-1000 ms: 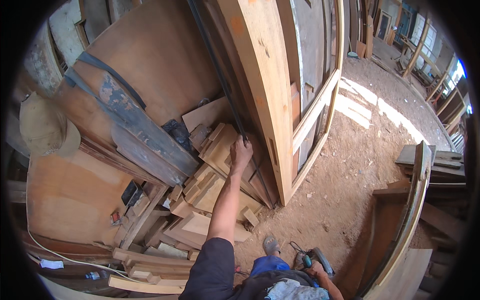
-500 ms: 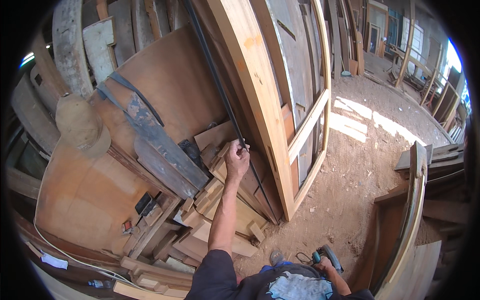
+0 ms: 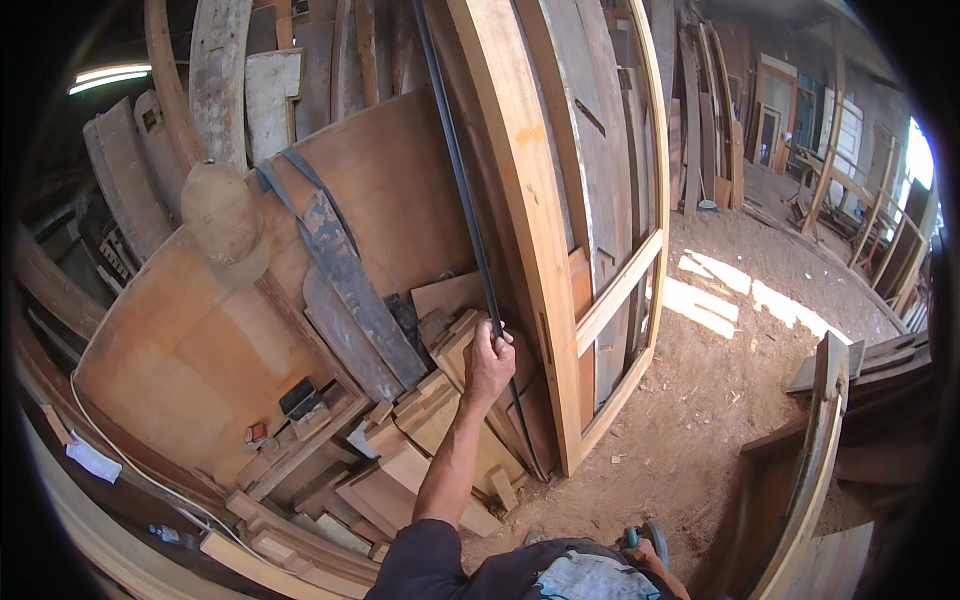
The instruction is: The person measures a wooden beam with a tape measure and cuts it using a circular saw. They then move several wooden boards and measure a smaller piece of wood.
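Note:
My left hand (image 3: 489,360) is closed around a long, thin dark strip (image 3: 458,180). The strip stands upright on a slant, its lower end near the floor. Close to its right rises a tall frame of pale new wood (image 3: 520,180). Down at the lower edge my right hand (image 3: 646,556) grips a teal power tool (image 3: 654,538) with a dark rounded guard; most of the tool is hidden, so its exact kind is unclear. Under my left forearm lies a heap of wood offcuts (image 3: 430,405).
A large brown panel (image 3: 190,370) leans at the left, with a tan cap (image 3: 222,215) and a worn dark board (image 3: 350,270) on it. More boards (image 3: 220,80) stand behind. At the right, a curved timber piece (image 3: 815,470) rises from the dirt floor (image 3: 690,420).
The view has tilted up, so the surroundings sit lower in it. My left hand keeps its hold on the strip. The right hand and power tool show less, nearer the lower edge.

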`<state>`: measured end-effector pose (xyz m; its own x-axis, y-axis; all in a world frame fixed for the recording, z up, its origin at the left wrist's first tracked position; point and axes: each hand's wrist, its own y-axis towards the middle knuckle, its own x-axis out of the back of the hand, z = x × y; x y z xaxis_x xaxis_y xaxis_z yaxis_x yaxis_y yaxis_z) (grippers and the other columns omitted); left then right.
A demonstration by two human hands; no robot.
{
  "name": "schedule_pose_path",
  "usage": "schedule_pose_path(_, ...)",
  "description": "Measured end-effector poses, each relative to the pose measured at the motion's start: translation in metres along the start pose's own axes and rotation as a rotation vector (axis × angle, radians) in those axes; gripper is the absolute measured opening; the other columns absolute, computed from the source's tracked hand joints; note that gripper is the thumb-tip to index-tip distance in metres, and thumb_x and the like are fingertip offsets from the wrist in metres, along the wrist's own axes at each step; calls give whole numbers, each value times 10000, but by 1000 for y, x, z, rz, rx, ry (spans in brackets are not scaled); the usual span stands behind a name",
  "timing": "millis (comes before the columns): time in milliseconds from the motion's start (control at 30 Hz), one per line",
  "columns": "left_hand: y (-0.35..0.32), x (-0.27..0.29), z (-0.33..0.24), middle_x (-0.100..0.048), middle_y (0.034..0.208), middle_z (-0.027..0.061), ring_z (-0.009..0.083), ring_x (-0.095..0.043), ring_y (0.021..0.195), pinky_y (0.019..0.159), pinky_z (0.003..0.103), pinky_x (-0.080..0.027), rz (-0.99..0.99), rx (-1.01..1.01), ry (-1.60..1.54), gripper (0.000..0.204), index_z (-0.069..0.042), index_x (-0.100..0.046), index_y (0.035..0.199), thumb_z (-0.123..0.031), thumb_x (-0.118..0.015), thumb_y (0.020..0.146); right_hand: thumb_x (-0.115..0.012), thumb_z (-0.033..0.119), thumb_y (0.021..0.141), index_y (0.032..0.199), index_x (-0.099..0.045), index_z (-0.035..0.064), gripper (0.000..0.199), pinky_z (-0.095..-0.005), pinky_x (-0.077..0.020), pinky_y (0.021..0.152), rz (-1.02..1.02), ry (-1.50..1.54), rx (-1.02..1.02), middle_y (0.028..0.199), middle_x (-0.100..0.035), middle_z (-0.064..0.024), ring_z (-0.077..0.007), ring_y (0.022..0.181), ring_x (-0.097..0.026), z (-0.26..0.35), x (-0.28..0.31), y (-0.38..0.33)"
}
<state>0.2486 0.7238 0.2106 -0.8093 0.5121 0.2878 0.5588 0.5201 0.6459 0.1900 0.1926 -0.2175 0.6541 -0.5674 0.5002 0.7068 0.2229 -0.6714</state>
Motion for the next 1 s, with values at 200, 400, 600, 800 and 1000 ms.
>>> schedule_pose_path(200,-16,17,-22,-656,842,126,303,-684,776,692,397,-559,-30,-4,26,292,-16,-517,1149,6,-515,858,-832,207,664,985,-714,26,387,-333,-492,729,14,61,-245,918,-694,-83,-195,847,-646,85,38,-97)
schedule_pose_path(400,-22,3,-21,-676,919,64,154,-669,857,787,316,-562,-40,88,-107,336,-11,-549,1215,36,-504,885,-825,212,680,1004,-721,35,383,-333,-498,738,-83,121,-207,917,-698,-86,-205,853,-651,36,49,-91)
schedule_pose_path(600,-19,-6,-29,-646,1057,70,111,-629,905,868,283,-542,-12,90,-626,384,4,-490,1379,-30,-478,996,-816,220,694,1014,-723,44,377,-336,-499,745,-137,152,-179,913,-698,-89,-214,856,-652,-3,50,-82)
schedule_pose_path(800,-17,9,-40,-656,1038,50,123,-627,896,880,296,-531,58,162,-659,419,-2,-506,1398,-136,-570,1006,-802,233,701,1006,-714,53,366,-346,-491,747,-170,127,-141,906,-688,-92,-222,854,-643,-8,48,-89)
schedule_pose_path(1000,-18,14,-35,-663,1009,38,130,-627,892,874,296,-527,60,161,-760,418,-3,-539,1364,-160,-620,986,-788,247,708,999,-705,61,355,-356,-483,749,-196,92,-105,898,-679,-95,-229,851,-634,-5,49,-99)
